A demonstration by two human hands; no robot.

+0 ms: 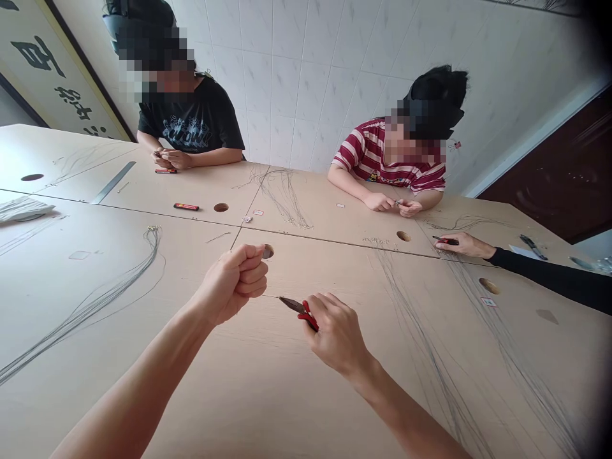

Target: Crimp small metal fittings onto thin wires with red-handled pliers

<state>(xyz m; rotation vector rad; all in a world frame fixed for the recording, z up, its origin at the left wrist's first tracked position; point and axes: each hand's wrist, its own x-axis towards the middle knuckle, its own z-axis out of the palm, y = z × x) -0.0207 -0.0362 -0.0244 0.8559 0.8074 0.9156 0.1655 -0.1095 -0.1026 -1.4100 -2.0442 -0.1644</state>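
Observation:
Over the middle of the wooden table [248, 382], my left hand [239, 280] is closed in a fist, with a thin wire showing between it and the pliers. Red-handled pliers [294, 306] are gripped in my right hand [337, 331], their dark jaws pointing left toward my left hand. The jaws meet the end of the thin wire [270, 296]. A bundle of thin wires [129, 274] with small gold-coloured ends lies to the left. Another spread of wires [415, 325] lies to the right of my right hand.
Two people [191, 121] [389, 156] sit across the table, hands on it. From the right reaches another person's black-sleeved arm [540, 271]. A metal ruler [113, 182], a red-and-black object [186, 206], a pen [533, 247] and more wires [282, 194] lie about. Round holes [403, 236] pierce the tabletop.

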